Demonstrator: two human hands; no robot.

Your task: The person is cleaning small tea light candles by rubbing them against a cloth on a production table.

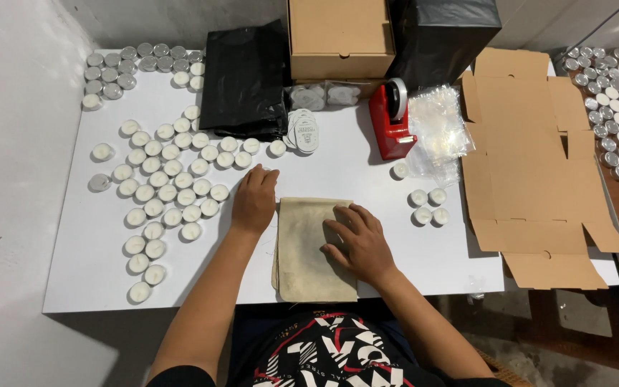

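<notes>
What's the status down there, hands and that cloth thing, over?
Left hand flat at the left edge of the beige cloth pouch. Right hand pressing on top of it. Tealight candles crowd the left; flattened cardboard box lies right.

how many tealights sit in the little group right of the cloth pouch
5: a lone tealight beside the red tape dispenser, then four tealights clustered between the pouch and flat cardboard. More may hide under the plastic bags.
</notes>
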